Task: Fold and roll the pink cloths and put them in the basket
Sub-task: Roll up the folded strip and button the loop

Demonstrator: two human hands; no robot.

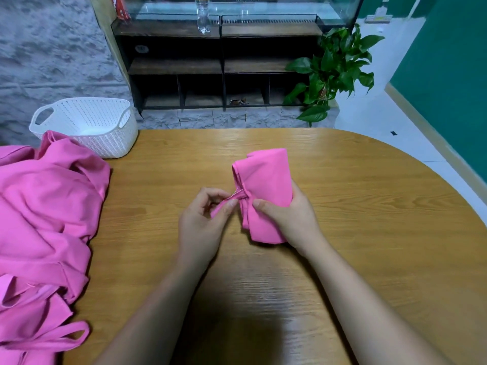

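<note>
A rolled pink cloth [264, 185] stands at the middle of the wooden table [355, 233]. My right hand [292, 219] is wrapped around its lower right side. My left hand [204, 219] pinches a thin pink strap [237, 196] that runs across the roll's waist. A heap of loose pink cloths [44, 219] with straps covers the table's left side. The white perforated basket [87, 122] sits at the far left corner, behind the heap, with no cloth visible inside.
Beyond the table stands a dark shelf unit [216, 67] with a glass tank and a plastic bottle [203, 15] on top. A leafy green plant [334, 72] is at the shelf's right. The table's rounded edge curves along the right.
</note>
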